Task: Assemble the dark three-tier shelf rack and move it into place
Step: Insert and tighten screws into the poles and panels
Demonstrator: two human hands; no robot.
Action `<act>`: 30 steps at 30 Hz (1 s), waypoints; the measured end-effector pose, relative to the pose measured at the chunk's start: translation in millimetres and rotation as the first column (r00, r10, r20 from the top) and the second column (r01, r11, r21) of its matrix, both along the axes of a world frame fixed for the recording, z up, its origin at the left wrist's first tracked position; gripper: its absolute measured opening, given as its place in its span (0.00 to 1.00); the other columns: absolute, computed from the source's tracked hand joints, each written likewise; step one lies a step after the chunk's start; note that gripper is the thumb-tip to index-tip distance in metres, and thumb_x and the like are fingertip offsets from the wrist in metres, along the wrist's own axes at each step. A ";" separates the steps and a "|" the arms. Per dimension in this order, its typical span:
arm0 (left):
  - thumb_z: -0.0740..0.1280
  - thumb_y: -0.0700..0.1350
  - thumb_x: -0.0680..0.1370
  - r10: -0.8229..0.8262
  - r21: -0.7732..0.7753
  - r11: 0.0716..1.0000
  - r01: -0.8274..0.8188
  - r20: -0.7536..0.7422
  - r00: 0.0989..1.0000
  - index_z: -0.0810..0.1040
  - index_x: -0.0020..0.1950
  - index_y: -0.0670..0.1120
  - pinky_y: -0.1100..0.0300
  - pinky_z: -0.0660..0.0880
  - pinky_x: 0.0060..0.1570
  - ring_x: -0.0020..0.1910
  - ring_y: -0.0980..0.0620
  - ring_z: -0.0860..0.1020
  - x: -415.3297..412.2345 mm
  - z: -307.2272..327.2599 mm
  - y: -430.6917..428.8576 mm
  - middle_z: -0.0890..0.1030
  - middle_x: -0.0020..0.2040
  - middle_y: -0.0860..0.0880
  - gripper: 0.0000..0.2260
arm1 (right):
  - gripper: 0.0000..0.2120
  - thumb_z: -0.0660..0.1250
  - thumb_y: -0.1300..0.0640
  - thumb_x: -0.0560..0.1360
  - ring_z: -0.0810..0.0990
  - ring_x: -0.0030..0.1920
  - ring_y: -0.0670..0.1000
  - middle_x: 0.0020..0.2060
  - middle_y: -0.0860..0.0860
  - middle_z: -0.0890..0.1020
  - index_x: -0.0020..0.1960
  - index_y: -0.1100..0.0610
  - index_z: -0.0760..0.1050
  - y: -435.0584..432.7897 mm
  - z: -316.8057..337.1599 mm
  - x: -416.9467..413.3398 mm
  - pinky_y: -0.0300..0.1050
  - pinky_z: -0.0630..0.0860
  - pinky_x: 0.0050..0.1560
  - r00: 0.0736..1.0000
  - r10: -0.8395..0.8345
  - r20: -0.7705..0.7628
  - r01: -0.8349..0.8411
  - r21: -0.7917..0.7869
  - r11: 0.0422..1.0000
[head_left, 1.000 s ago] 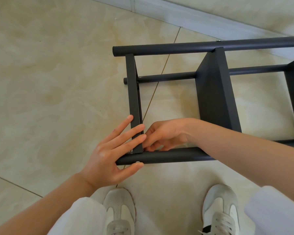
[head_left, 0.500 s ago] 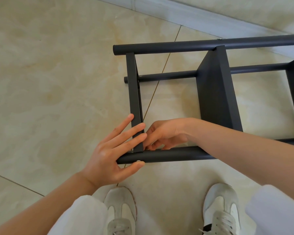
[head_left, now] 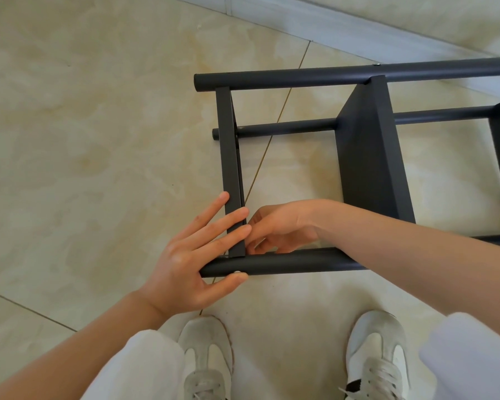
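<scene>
The dark shelf rack (head_left: 367,157) lies on its side on the tiled floor, its tubes running left to right. My left hand (head_left: 191,255) presses straight fingers against the outer face of the end shelf (head_left: 228,157). Its thumb sits under the near tube (head_left: 295,262), beside a small silver screw head (head_left: 237,272). My right hand (head_left: 283,226) reaches in behind the end shelf, with its fingers curled at the inner corner where shelf and tube meet. Anything between those fingertips is hidden.
The far tube (head_left: 329,76) lies close to the pale baseboard (head_left: 329,27) along the wall. My two white shoes (head_left: 208,350) (head_left: 375,350) stand just in front of the near tube. Beige floor tiles stretch out to the left.
</scene>
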State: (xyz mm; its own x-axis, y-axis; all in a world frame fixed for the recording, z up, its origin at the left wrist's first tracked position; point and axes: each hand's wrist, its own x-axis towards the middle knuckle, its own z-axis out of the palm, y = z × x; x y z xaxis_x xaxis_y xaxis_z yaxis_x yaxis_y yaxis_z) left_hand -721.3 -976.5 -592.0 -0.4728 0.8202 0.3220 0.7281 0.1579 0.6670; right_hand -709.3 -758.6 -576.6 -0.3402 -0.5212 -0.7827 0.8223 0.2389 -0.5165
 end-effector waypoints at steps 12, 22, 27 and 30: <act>0.70 0.51 0.79 0.004 -0.001 1.000 -0.004 0.002 1.000 0.75 0.69 0.39 0.49 0.65 0.74 0.78 0.36 0.62 0.6 1.3 1.1 0.73 0.73 0.41 0.23 | 0.08 0.67 0.54 0.79 0.80 0.55 0.55 0.53 0.56 0.79 0.53 0.58 0.80 4.8 -1.6 -0.6 0.57 0.74 0.66 1.000 0.000 -0.007 0.000 0.005 1.000; 0.70 0.51 0.79 0.010 -0.003 1.000 -0.010 -0.013 1.000 0.75 0.68 0.38 0.50 0.65 0.74 0.78 0.37 0.63 0.7 1.7 1.5 0.74 0.72 0.41 0.23 | 0.08 0.67 0.56 0.79 0.79 0.56 0.54 0.54 0.56 0.80 0.53 0.60 0.80 5.5 -2.9 0.2 0.58 0.71 0.69 1.000 -0.001 0.016 0.001 -0.018 1.000; 0.70 0.51 0.79 0.008 0.000 1.000 -0.008 -0.007 1.000 0.75 0.68 0.38 0.50 0.65 0.74 0.78 0.36 0.63 0.6 1.1 1.2 0.74 0.72 0.41 0.23 | 0.05 0.67 0.58 0.79 0.80 0.48 0.52 0.41 0.54 0.80 0.47 0.59 0.80 0.3 -0.2 -1.0 0.57 0.73 0.67 1.000 0.009 -0.008 -0.009 0.006 1.000; 0.70 0.51 0.79 0.008 -0.003 1.000 -0.008 -0.007 1.000 0.75 0.69 0.38 0.50 0.65 0.74 0.78 0.36 0.62 0.9 1.2 0.9 0.73 0.72 0.41 0.23 | 0.06 0.67 0.56 0.79 0.78 0.51 0.53 0.48 0.57 0.78 0.50 0.59 0.80 2.7 -0.7 -0.9 0.58 0.72 0.68 1.000 0.007 0.007 -0.007 0.010 1.000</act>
State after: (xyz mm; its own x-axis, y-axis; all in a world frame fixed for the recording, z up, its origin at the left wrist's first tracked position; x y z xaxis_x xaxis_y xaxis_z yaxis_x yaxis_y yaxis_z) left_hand -720.4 -975.6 -590.9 -0.4769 0.8175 0.3230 0.7316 0.1654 0.6614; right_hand -710.1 -755.9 -577.3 -0.3314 -0.5157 -0.7900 0.8242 0.2493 -0.5085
